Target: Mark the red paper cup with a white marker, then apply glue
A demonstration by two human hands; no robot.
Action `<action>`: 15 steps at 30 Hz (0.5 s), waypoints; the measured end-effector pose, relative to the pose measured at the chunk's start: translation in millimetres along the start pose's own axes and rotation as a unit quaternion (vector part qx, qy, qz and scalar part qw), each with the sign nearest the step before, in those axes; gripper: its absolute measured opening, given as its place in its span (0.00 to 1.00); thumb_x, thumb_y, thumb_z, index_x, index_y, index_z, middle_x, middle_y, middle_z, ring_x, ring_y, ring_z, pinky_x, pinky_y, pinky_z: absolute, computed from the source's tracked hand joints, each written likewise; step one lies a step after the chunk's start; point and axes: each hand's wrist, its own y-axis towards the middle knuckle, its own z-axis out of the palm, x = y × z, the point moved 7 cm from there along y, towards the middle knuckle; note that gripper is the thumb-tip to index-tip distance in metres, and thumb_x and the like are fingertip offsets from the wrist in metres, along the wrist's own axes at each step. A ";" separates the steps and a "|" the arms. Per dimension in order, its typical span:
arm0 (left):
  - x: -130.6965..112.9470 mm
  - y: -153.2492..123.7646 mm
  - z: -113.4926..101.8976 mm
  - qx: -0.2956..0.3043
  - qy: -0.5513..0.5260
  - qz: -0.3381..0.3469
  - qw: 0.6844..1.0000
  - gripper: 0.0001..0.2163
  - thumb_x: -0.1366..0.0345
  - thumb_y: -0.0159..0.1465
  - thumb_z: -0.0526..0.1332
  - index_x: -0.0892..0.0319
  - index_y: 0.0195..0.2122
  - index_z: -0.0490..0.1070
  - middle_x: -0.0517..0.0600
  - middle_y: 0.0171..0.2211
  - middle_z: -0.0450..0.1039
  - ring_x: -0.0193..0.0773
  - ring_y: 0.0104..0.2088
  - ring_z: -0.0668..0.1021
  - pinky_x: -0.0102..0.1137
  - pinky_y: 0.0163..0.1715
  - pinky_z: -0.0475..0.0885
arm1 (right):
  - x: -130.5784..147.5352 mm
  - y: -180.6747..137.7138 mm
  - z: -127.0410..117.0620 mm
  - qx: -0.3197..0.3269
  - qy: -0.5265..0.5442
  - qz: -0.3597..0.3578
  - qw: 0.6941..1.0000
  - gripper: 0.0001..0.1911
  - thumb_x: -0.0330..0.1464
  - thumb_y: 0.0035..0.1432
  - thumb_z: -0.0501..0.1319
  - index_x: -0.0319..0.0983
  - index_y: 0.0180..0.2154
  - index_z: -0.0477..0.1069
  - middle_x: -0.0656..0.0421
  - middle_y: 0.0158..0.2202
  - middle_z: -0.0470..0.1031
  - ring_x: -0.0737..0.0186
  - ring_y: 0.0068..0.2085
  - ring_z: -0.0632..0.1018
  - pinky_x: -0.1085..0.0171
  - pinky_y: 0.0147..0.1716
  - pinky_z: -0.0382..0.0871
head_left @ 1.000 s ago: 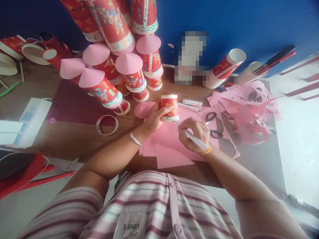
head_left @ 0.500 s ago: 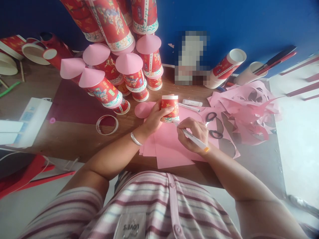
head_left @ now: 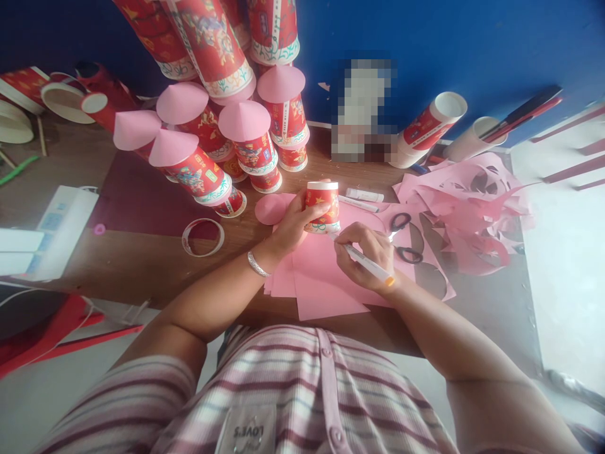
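Observation:
My left hand (head_left: 293,224) is wrapped round a small red paper cup (head_left: 322,205) standing upside down on a stack of pink paper sheets (head_left: 321,280). My right hand (head_left: 366,255) pinches a white pen with an orange end (head_left: 371,267), its tip touching the paper at the cup's lower rim. A silver bangle sits on my left wrist. Black-handled scissors (head_left: 405,236) lie just right of my right hand. A pink paper circle (head_left: 270,209) lies left of the cup.
Red cups topped with pink paper cones (head_left: 246,120) are stacked at the back, tall cup stacks above them. Cut pink scraps (head_left: 466,202) pile at the right. A tape ring (head_left: 203,236) lies left; a white box (head_left: 61,221) sits at the table's left edge.
My right hand and the pen have crept a little to the left along the cup's rim. The cup and my left hand stay put.

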 end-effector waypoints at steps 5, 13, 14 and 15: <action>1.0 0.1 -2.4 -0.012 -0.001 -0.003 1.000 0.15 0.58 0.63 0.69 0.56 0.49 0.73 0.49 0.39 0.77 0.38 0.39 0.79 0.35 0.43 0.75 | -0.6 -0.2 0.1 0.002 0.001 0.001 1.000 0.09 0.23 0.60 0.59 0.44 0.37 0.66 0.65 0.27 0.74 0.68 0.23 0.73 0.68 0.25 0.67; 1.5 -0.3 -2.9 -0.009 -0.014 0.008 1.000 0.12 0.58 0.63 0.69 0.57 0.44 0.74 0.47 0.36 0.76 0.36 0.37 0.78 0.34 0.41 0.75 | 0.0 1.0 -2.1 -0.001 -0.013 0.007 1.000 0.10 0.23 0.60 0.59 0.44 0.37 0.65 0.65 0.27 0.74 0.67 0.23 0.73 0.67 0.24 0.66; 1.7 -0.3 -3.1 -0.010 -0.013 0.008 1.000 0.12 0.58 0.63 0.69 0.57 0.44 0.74 0.47 0.36 0.76 0.36 0.36 0.78 0.34 0.41 0.75 | 0.0 0.9 -2.4 -0.004 -0.017 0.007 1.000 0.10 0.23 0.60 0.59 0.44 0.37 0.65 0.65 0.27 0.74 0.67 0.23 0.73 0.67 0.24 0.66; 2.0 -0.3 -3.4 -0.013 -0.012 0.007 1.000 0.12 0.58 0.63 0.69 0.57 0.44 0.73 0.47 0.36 0.76 0.36 0.36 0.78 0.34 0.41 0.75 | -0.2 0.8 -2.7 -0.006 -0.020 0.008 1.000 0.10 0.22 0.60 0.59 0.44 0.37 0.65 0.65 0.27 0.74 0.67 0.23 0.73 0.67 0.24 0.66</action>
